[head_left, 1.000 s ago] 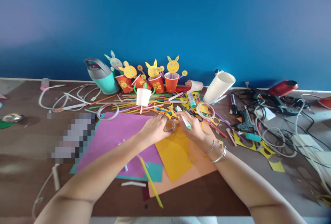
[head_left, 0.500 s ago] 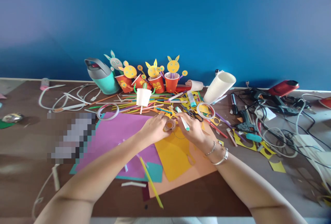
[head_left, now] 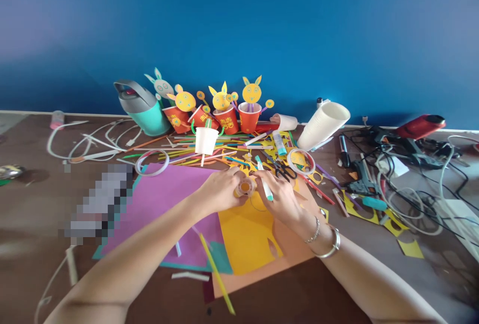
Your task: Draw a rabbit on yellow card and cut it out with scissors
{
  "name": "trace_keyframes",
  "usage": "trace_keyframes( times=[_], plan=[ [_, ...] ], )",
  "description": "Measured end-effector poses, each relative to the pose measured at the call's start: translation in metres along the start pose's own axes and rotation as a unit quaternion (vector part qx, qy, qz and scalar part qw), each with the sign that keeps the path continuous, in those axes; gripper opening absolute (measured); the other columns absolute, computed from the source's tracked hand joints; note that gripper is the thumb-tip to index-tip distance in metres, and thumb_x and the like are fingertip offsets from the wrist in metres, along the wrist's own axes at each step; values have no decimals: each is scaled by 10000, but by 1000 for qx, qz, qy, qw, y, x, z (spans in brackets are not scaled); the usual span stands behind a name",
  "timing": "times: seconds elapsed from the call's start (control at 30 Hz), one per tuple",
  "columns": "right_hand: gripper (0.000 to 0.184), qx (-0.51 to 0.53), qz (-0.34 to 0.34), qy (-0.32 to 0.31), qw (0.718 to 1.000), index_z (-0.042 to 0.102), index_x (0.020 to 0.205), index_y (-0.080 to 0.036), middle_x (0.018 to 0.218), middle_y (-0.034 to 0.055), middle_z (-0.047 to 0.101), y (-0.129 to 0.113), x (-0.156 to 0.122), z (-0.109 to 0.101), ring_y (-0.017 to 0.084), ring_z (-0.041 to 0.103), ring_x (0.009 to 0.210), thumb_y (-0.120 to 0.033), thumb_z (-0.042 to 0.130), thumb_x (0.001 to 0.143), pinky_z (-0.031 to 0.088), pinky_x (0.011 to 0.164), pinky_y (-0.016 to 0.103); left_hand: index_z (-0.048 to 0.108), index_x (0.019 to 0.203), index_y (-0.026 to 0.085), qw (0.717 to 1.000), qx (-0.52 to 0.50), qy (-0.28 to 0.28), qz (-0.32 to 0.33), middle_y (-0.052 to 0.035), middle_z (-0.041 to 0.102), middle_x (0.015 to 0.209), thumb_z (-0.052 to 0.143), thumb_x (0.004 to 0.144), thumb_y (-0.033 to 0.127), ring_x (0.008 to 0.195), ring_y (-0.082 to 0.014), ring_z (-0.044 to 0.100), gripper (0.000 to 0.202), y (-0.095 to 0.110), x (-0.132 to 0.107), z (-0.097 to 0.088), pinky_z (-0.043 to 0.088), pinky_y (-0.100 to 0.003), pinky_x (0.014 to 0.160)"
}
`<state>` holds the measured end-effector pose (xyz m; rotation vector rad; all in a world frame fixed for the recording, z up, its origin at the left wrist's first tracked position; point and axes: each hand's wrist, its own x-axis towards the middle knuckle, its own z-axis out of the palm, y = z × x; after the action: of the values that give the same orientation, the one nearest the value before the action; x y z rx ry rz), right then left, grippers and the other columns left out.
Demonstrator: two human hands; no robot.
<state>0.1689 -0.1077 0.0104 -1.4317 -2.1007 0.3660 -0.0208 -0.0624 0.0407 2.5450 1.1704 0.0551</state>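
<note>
My left hand [head_left: 224,186] is closed on a small roll of clear tape [head_left: 245,187], fingers pressed round its rim at the upper part of a yellow paper sheet [head_left: 245,244]. My right hand [head_left: 279,196] grips a white marker [head_left: 265,181] with teal ends, tilted across the fingers. Its fingertips come close to the tape roll; the marker's writing tip is hard to make out. Part of a thin round outline shows on the yellow sheet between the hands. Just beyond my right hand lie black-handled scissors [head_left: 286,170].
Purple paper [head_left: 164,194] and orange paper [head_left: 295,249] flank the yellow sheet. Behind are red cups [head_left: 250,119] with paper animal heads, a white cup [head_left: 206,140], a stack of white cups [head_left: 324,124] and a teal jug [head_left: 147,114]. Glue guns [head_left: 361,179] and cables lie right.
The view has moved slightly closer, so things sit lower and farther outward. Both hands keep their holds on the tape roll and marker, with little movement over the paper.
</note>
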Motion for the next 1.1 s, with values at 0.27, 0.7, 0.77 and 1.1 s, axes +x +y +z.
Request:
trace_keyframes(
  times=[0.27,0.7,0.77,1.1],
  plan=[
    [249,79,29,19,996,583,1115,-264,1009,50,689,1,7,-9,187,682,808,-181,420,946,556,742,331,577,1070,178,999,9,4,-34,-74,633,1047,642,756,360,902,-255,658,369,5,1,6,532,-342,688],
    [263,106,37,41,993,565,1102,-272,966,29,711,5,4,-4,169,696,852,-112,478,913,567,738,296,563,1020,183,999,-23,19,-27,-67,633,1022,661,737,319,901,-244,648,329,3,2,11,553,-327,615],
    [268,106,38,28,993,551,1122,-261,983,33,710,5,4,-5,159,696,863,-108,478,913,565,743,276,561,1002,174,999,-25,19,-23,-71,634,1016,662,732,317,908,-249,646,323,2,3,11,557,-335,609],
    [270,75,50,11,996,538,1137,-229,1035,48,709,-1,4,-9,164,691,943,-86,476,917,558,789,272,550,962,161,999,-13,40,-7,-66,627,928,679,702,301,849,-248,643,322,2,3,13,541,-330,565]
  ],
)
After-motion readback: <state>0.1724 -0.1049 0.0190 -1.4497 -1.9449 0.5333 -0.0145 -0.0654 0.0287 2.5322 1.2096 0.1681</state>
